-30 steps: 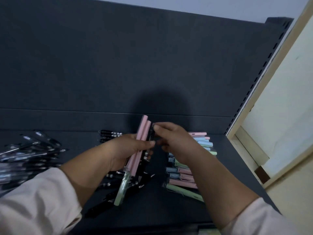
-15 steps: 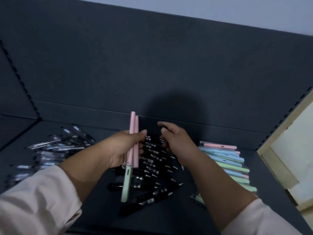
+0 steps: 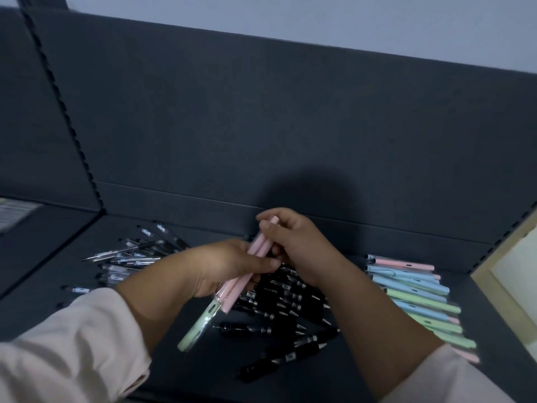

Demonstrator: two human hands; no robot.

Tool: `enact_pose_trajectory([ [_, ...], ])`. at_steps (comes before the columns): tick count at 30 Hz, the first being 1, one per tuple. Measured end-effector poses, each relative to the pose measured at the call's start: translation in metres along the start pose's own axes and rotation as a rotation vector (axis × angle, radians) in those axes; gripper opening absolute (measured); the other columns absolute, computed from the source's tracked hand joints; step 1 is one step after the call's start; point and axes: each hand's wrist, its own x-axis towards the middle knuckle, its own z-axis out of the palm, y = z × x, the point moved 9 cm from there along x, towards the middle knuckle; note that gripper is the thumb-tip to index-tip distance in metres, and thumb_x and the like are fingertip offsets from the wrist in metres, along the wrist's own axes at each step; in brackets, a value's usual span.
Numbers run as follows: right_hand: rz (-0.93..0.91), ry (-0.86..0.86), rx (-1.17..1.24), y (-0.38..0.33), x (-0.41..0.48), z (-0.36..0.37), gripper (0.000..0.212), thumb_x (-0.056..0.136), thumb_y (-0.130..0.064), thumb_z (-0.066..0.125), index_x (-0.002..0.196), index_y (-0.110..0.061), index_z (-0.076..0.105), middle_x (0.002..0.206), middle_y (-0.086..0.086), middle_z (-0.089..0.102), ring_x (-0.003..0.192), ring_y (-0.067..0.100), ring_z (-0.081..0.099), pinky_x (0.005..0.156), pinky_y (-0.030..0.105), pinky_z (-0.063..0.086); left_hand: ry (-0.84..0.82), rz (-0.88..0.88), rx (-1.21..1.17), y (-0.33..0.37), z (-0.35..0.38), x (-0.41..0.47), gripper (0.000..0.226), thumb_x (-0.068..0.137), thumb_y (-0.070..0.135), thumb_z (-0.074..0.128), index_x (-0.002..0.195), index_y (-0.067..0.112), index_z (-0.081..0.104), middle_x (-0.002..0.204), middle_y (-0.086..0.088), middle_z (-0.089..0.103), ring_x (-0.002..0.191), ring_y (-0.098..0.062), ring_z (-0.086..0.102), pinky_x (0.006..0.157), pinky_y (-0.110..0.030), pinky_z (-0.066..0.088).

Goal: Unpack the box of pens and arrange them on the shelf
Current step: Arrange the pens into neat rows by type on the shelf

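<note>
pink pens (image 3: pixel 258 247) sit bundled above the shelf (image 3: pixel 203 370), the left hand (image 3: pixel 226 266) curled round them, the right hand (image 3: pixel 299 245) pinching one's top end. best draw it straight out, then lay it parallel in the pastel row (image 3: pixel 415 298) at right.

Three heaps crowd your shelf (image 3: pixel 191 376): clear pens (image 3: pixel 130 257) on the left, black pens (image 3: pixel 284 303) in the middle and pastel pens (image 3: pixel 415 295) on the right. Your left hand (image 3: pixel 229 266) and right hand (image 3: pixel 299 245), both gripping pink pens (image 3: pixel 258 251), hang over the black heap. You have bare shelf at the front left of the black pens, beside the wooden frame (image 3: pixel 511 251), and in a narrow strip below the back panel (image 3: pixel 261 126).
</note>
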Motion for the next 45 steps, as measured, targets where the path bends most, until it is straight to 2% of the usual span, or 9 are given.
enact_pose_trajectory([
  [4,0.069,0.067,0.078,0.014,-0.004,-0.019,0.014,0.094,-0.013,0.058,0.081,-0.019,0.061,0.062,-0.003,0.056,0.051,0.007,0.047,0.05,0.021,0.041,0.054,0.01,0.048,0.003,-0.015,-0.001,0.044,0.07,0.04,0.074,0.095,0.005,0.064,0.071,-0.003,0.063,0.065,-0.013,0.057,0.062,-0.024,0.045],
  [7,0.119,0.159,0.219,0.023,-0.009,-0.045,0.015,0.094,-0.009,0.057,0.08,-0.015,0.059,0.065,0.0,0.054,0.05,0.006,0.049,0.046,0.018,0.044,0.064,-0.022,0.048,-0.004,-0.025,-0.002,0.027,0.076,0.034,0.076,0.083,0.013,0.059,0.062,0.0,0.057,0.052,-0.011,0.048,0.043,-0.018,0.035],
  [11,0.159,0.212,0.334,0.033,-0.019,-0.071,0.014,0.094,-0.002,0.053,0.084,-0.011,0.058,0.071,0.005,0.057,0.053,0.008,0.055,0.049,0.018,0.05,0.124,-0.017,-0.11,-0.007,-0.031,0.001,0.01,0.089,0.018,0.062,0.08,0.015,0.058,0.058,0.001,0.059,0.046,-0.009,0.045,0.038,-0.017,0.03],
  [18,0.216,0.287,0.319,0.046,-0.032,-0.091,0.01,0.092,-0.003,0.057,0.087,-0.011,0.061,0.066,0.004,0.064,0.054,0.011,0.06,0.05,0.02,0.052,0.278,0.094,-0.137,0.009,-0.027,0.01,0.005,0.091,0.011,0.06,0.09,0.012,0.065,0.057,0.003,0.064,0.046,-0.008,0.046,0.036,-0.016,0.029],
  [25,0.203,0.361,0.401,0.05,-0.049,-0.117,0.014,0.092,0.0,0.056,0.095,-0.014,0.059,0.075,0.005,0.063,0.057,0.011,0.061,0.051,0.02,0.052,0.336,0.122,-0.146,0.02,-0.011,0.019,0.011,0.091,0.01,0.06,0.081,0.01,0.064,0.06,-0.003,0.058,0.043,-0.01,0.045,0.034,-0.015,0.027],
  [30,0.181,0.505,0.454,0.053,-0.071,-0.153,0.017,0.091,0.0,0.057,0.104,-0.01,0.056,0.08,0.005,0.062,0.065,0.013,0.058,0.051,0.019,0.05,0.387,0.093,-0.19,0.02,0.001,0.026,0.011,0.091,0.012,0.06,0.081,0.014,0.063,0.07,-0.002,0.059,0.055,-0.012,0.047,0.045,-0.021,0.031],
  [36,0.068,0.679,0.434,0.034,-0.101,-0.214,0.01,0.09,-0.003,0.059,0.086,-0.012,0.058,0.066,0.001,0.054,0.055,0.008,0.047,0.05,0.021,0.041,0.363,0.1,-0.185,0.028,0.032,0.041,0.006,0.091,0.011,0.06,0.087,0.011,0.062,0.076,-0.004,0.06,0.056,-0.011,0.047,0.046,-0.021,0.032],
  [40,0.025,0.819,0.35,0.026,-0.125,-0.256,0.005,0.091,-0.009,0.061,0.093,-0.014,0.062,0.077,0.003,0.06,0.067,0.013,0.053,0.058,0.025,0.043,0.31,0.104,-0.122,0.035,0.066,0.055,0.005,0.09,0.011,0.061,0.086,0.011,0.064,0.077,-0.004,0.063,0.059,-0.012,0.049,0.047,-0.023,0.036],
  [45,-0.051,0.926,0.236,0.023,-0.154,-0.288,0.008,0.091,-0.008,0.061,0.095,-0.014,0.064,0.076,0.008,0.06,0.066,0.016,0.053,0.062,0.028,0.046,0.258,0.102,-0.085,0.04,0.114,0.078,0.005,0.09,0.008,0.062,0.085,0.009,0.063,0.075,-0.005,0.063,0.057,-0.013,0.049,0.045,-0.023,0.035],
])
